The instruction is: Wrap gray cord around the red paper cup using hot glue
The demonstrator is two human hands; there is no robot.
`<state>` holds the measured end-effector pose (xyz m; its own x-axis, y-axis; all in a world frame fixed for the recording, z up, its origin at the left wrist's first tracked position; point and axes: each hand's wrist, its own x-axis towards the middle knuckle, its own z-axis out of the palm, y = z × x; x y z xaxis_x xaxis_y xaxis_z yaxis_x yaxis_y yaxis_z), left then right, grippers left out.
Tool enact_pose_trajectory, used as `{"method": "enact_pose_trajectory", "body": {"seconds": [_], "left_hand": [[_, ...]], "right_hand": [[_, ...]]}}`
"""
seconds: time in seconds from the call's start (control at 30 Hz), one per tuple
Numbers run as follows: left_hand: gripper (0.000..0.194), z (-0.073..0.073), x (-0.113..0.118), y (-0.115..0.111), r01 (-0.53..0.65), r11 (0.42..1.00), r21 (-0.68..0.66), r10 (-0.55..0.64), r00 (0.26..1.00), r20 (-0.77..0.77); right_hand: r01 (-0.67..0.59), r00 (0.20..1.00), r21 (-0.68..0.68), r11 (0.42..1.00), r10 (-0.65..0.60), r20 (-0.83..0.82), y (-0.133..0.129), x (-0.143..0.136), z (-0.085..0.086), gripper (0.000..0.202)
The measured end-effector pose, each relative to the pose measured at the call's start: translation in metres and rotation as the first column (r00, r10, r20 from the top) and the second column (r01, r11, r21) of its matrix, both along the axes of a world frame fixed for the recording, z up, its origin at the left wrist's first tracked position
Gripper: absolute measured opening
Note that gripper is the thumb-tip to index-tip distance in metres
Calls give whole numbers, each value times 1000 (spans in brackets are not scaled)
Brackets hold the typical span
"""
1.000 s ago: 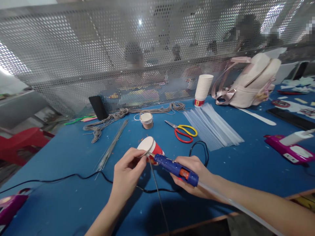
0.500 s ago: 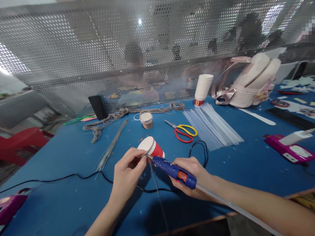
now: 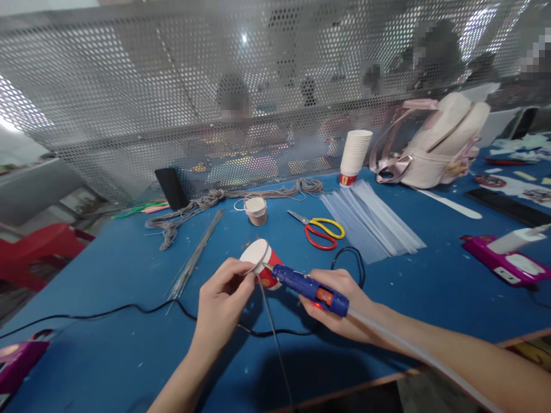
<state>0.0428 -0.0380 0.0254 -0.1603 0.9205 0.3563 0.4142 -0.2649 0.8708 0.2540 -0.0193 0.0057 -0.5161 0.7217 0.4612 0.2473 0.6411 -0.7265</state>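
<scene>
At the left edge of the blue table (image 3: 112, 269), part of a purple device (image 3: 21, 358) is seen. Near the far left corner, a black phone-like object (image 3: 171, 189) is propped against the mesh panel (image 3: 142, 137). Gray cord (image 3: 274, 332) is pinched between thumb and forefinger of the left hand (image 3: 224, 292), against the round end of a tilted red-and-white cup (image 3: 255, 254), held above the table's middle; its loose end hangs toward the near edge. The nozzle of a blue glue gun (image 3: 307, 285) is held at the cup's edge, its body gripped in the curled fingers of the right hand (image 3: 338, 298). Scissors (image 3: 309, 221) are laid beyond. By the far edge, stacked cups (image 3: 356, 155) and a backpack (image 3: 443, 146) are placed.
</scene>
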Motion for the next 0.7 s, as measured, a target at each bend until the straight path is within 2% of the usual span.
{"method": "enact_pose_trajectory", "body": {"seconds": [0.23,0.7], "left_hand": [[10,0,0,1,17,1000,-14,-17,1000,-2],[14,-2,-2,1,64,997,-37,-64,998,10]], "right_hand": [[12,999,-88,996,-15,-44,-2,-2,8,16],[1,999,-116,993,-6,-41,-2,-2,8,17]]}}
